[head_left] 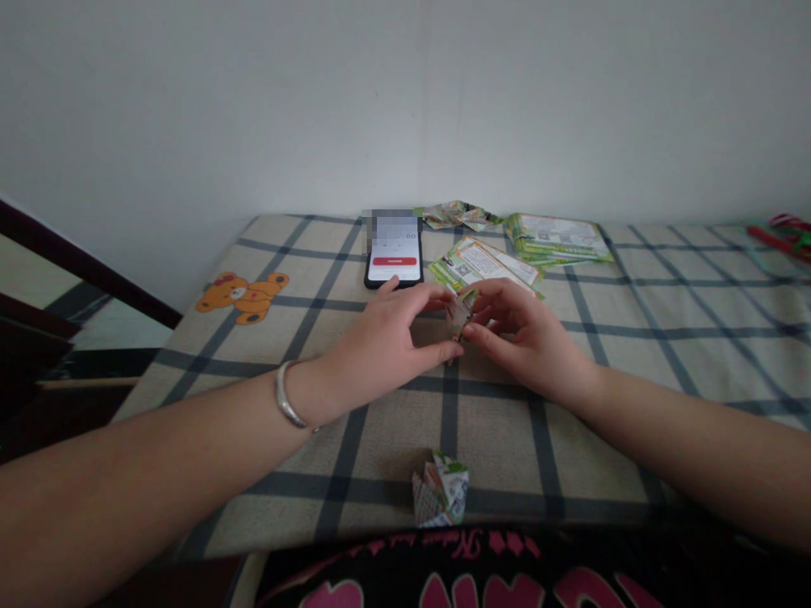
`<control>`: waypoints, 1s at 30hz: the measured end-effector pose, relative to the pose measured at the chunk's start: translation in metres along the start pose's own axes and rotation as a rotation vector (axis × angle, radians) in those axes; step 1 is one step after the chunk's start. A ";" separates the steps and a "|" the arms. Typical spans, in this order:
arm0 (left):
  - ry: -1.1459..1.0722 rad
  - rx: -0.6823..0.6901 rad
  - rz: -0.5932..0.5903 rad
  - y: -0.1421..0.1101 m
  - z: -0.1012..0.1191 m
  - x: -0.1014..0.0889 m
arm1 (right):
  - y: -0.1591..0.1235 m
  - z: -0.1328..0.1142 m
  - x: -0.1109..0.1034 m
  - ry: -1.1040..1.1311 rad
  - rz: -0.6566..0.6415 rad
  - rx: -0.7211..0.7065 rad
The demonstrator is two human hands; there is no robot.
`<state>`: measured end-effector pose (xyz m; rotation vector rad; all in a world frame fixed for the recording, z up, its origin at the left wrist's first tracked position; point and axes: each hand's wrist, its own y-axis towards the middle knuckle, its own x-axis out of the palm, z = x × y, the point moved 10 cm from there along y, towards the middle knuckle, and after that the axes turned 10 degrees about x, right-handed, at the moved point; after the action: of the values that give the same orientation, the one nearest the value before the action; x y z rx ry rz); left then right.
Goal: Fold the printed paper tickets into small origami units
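Note:
Between my two hands is a small folded piece of printed paper (460, 314), held just above the checked tablecloth. My left hand (405, 325), with a silver bangle on its wrist, pinches it from the left with thumb and fingertips. From the right, my right hand (519, 325) grips the same paper between thumb and forefinger, its other fingers curled behind. Part of the paper is hidden by the fingers. Nearer to me, by the table's front edge, stands another folded paper piece (442, 490) with pointed flaps.
A phone (394, 257) with a lit screen lies beyond my left hand. Printed leaflets (485, 266), a stack of more leaflets (557, 239) and crumpled folded paper (461, 215) lie toward the wall. A cut-out bear (244, 295) is at left; a red item (782, 236) at far right.

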<state>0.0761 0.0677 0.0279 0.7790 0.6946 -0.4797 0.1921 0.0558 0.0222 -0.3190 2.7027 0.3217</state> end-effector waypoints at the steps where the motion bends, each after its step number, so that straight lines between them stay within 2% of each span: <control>1: 0.018 0.003 -0.009 0.000 0.001 0.000 | 0.000 -0.001 0.000 -0.009 -0.003 0.001; 15: 0.128 0.062 -0.026 0.004 0.002 -0.001 | 0.004 0.004 -0.003 -0.164 0.044 0.009; 24: 0.087 0.026 -0.098 0.005 -0.001 0.003 | 0.007 0.007 -0.008 -0.239 0.063 -0.005; 30: 0.109 0.083 -0.176 0.006 0.000 0.007 | 0.008 0.010 -0.010 -0.250 0.047 -0.009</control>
<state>0.0846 0.0701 0.0256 0.8308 0.8537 -0.6319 0.2025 0.0680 0.0183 -0.2027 2.4661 0.3614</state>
